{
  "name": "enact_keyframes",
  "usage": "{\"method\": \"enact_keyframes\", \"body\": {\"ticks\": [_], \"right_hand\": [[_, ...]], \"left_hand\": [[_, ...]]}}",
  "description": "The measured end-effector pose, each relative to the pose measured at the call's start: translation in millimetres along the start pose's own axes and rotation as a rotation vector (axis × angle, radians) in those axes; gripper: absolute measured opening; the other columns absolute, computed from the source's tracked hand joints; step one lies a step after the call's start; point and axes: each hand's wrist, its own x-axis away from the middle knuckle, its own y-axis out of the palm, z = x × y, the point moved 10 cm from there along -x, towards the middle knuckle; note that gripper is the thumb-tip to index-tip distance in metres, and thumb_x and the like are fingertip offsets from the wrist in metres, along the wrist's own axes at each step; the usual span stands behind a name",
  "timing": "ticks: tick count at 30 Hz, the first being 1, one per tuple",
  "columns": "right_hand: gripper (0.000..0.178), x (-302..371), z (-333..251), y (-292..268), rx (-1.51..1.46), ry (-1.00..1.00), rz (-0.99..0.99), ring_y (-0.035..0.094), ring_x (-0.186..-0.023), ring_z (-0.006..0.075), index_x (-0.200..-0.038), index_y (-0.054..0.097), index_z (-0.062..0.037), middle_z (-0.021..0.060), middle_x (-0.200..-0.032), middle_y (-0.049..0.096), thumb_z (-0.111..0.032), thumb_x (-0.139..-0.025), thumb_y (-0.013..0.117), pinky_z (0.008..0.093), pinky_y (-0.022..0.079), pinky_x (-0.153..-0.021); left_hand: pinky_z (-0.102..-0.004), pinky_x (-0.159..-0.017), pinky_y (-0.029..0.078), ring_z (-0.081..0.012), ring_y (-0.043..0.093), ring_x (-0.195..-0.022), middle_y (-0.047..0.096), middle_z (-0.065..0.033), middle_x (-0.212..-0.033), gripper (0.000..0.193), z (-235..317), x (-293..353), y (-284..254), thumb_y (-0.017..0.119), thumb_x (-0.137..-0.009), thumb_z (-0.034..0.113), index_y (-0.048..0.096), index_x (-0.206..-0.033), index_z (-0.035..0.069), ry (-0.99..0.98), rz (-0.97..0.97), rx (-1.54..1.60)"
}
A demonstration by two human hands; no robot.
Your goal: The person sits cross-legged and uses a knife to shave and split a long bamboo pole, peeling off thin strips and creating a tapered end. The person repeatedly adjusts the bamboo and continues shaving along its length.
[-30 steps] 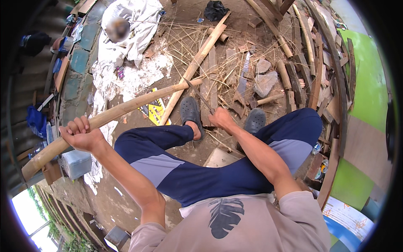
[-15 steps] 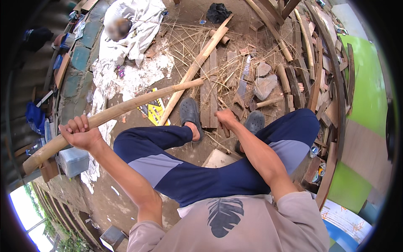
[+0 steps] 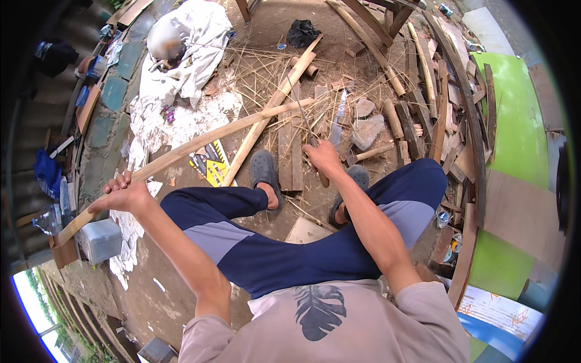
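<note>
My left hand [image 3: 125,192] is closed round a long, pale wooden pole [image 3: 193,145], near its lower left end. The pole slants up to the right, and its far tip reaches above the boards in front of my feet. My right hand [image 3: 322,157] grips the wooden handle of a long-bladed knife [image 3: 310,128]. Its thin, dark blade points away from me, beside the pole's far tip, and I cannot tell whether they touch. Beneath lie brown wooden boards [image 3: 291,154], between my two grey clogs [image 3: 264,172].
Another split pole [image 3: 266,121] lies under the held one, among straw-like strips. A saw blade [image 3: 339,118] and grey stone pieces [image 3: 367,132] lie to the right, near stacked timber [image 3: 437,109]. A white cloth [image 3: 200,48] and a plastic box [image 3: 101,240] are at left.
The held pole has shifted forward and to the right, its far tip now farther from me. The knife blade has swung up beside that tip. The view has moved slightly.
</note>
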Motion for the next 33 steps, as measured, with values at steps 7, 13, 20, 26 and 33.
{"method": "enact_keyframes", "body": {"ticks": [7,13,20,26,33], "right_hand": [[0.03,3.2,33.9,16.4,0.144,0.124,-0.093,0.059,-0.045,0.0216,-0.072,0.058,-0.0002,0.0102,-0.054,0.057,-0.028,-0.083,0.062,0.0363,0.049,-0.047],[0.031,16.0,24.7,33.1,0.232,0.019,-0.154,0.061,-0.047,0.0221,-0.072,0.058,0.0006,0.012,-0.055,0.059,-0.029,-0.083,0.062,0.037,0.05,-0.048],[0.033,25.7,23.6,62.3,0.366,-0.178,-0.124,0.064,-0.06,0.0332,-0.08,0.061,0.0014,0.0208,-0.063,0.061,-0.032,-0.08,0.063,0.0428,0.05,-0.06],[0.039,64.7,-20.0,92.1,0.292,-0.391,-0.229,0.065,-0.078,0.0441,-0.086,0.067,-0.0002,0.0264,-0.075,0.065,-0.039,-0.079,0.065,0.0484,0.052,-0.074],[0.038,50.1,-11.4,100.1,0.338,-0.362,-0.229,0.065,-0.077,0.0441,-0.085,0.068,-0.0008,0.0268,-0.075,0.065,-0.038,-0.078,0.064,0.0491,0.052,-0.073]], "left_hand": [[-0.0252,-0.049,0.026,-0.0127,0.027,-0.045,0.03,0.0023,-0.055,0.082,20.9,15.2,-10.6,0.021,-0.07,0.098,0.033,-0.072,0.017,0.151,0.057,-0.079],[-0.0255,-0.048,0.03,-0.0127,0.033,-0.047,0.032,0.0004,-0.056,0.081,19.1,38.4,-6.0,0.021,-0.075,0.094,0.037,-0.075,0.015,0.133,0.011,-0.035],[-0.0268,-0.048,0.038,-0.0147,0.042,-0.05,0.037,-0.002,-0.056,0.079,16.9,44.5,36.0,0.021,-0.078,0.092,0.036,-0.068,0.015,0.243,-0.308,-0.049],[-0.025,-0.042,0.033,-0.0123,0.03,-0.038,0.028,0.0008,-0.045,0.075,18.2,37.7,45.6,0.02,-0.082,0.087,0.035,-0.068,0.015,0.321,-0.369,-0.116],[-0.0232,-0.044,0.023,-0.0117,0.026,-0.043,0.026,0.0009,-0.05,0.075,23.6,42.6,32.2,0.031,-0.078,0.089,0.034,-0.07,0.014,0.397,-0.089,-0.17]]}}
